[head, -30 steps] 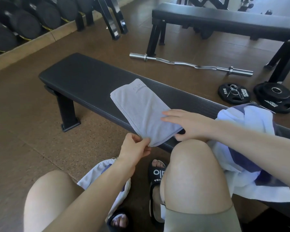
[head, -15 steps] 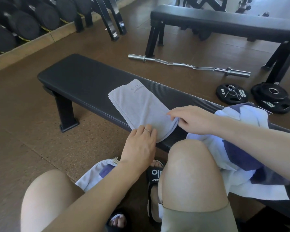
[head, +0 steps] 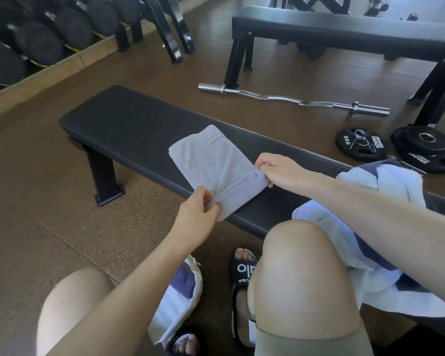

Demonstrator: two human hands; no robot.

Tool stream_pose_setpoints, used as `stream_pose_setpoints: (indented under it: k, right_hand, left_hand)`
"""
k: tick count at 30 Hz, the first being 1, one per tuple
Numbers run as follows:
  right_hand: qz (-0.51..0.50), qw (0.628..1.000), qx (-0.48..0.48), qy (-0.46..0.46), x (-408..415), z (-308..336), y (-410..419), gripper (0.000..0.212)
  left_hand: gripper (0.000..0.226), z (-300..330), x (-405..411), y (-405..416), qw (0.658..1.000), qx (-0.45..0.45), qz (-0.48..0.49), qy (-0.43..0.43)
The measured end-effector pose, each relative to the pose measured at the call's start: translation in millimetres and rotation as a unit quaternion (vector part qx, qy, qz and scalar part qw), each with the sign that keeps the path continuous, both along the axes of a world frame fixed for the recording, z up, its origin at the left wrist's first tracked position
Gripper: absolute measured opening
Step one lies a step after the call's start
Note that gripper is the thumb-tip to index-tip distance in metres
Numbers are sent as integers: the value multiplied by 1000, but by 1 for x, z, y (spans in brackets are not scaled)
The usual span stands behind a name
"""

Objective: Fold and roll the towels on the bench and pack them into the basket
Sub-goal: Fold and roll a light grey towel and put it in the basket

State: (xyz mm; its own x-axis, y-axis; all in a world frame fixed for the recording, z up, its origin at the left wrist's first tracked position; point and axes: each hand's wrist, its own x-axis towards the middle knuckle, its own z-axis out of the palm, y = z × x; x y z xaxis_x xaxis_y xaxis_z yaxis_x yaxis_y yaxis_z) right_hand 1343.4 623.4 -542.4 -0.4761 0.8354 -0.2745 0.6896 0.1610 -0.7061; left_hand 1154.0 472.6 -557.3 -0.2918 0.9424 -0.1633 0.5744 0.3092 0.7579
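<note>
Rolling step just starting: left hand (head: 199, 210) and right hand (head: 275, 168) each pinch an end of the near edge of the grey towel (head: 211, 163), first turn curled up. Both grips closed on the towel. It lies folded into a long strip across the black surface (head: 129, 129), logo at far end. Next move likely calls for even, tight rolling away from the body. Basket (head: 176, 299) on the floor between the knees.

One head-worn wide-angle cam only; aimed fwd and down, close over knees and bench (head: 129, 124), gym floor (head: 36, 188) seen beyond.
</note>
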Motion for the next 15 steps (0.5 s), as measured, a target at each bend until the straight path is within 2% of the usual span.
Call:
stream_pose_setpoints:
  k: [2, 4, 6, 10, 13, 15]
  right_hand:
    - [5, 998, -39, 46, -3, 6, -2, 28]
    - [16, 995, -88, 43, 0, 12, 0, 33]
    - [31, 990, -130, 39, 10, 12, 4, 30]
    - [60, 996, -68, 22, 24, 0, 5, 17]
    - [36, 999, 8, 10, 14, -7, 9, 35]
    - [36, 998, 49, -3, 7, -6, 6, 40]
  left_hand:
    - [4, -1, 2, 2, 1000, -1, 6, 2]
    - [5, 0, 3, 4, 1000, -7, 16, 9]
    - [5, 0, 4, 5, 1000, -7, 22, 17]
    - [5, -1, 6, 4, 999, 12, 11, 32]
    - [9, -4, 3, 5, 999, 22, 14, 38]
    - [11, -6, -1, 9, 998, 33, 22, 40]
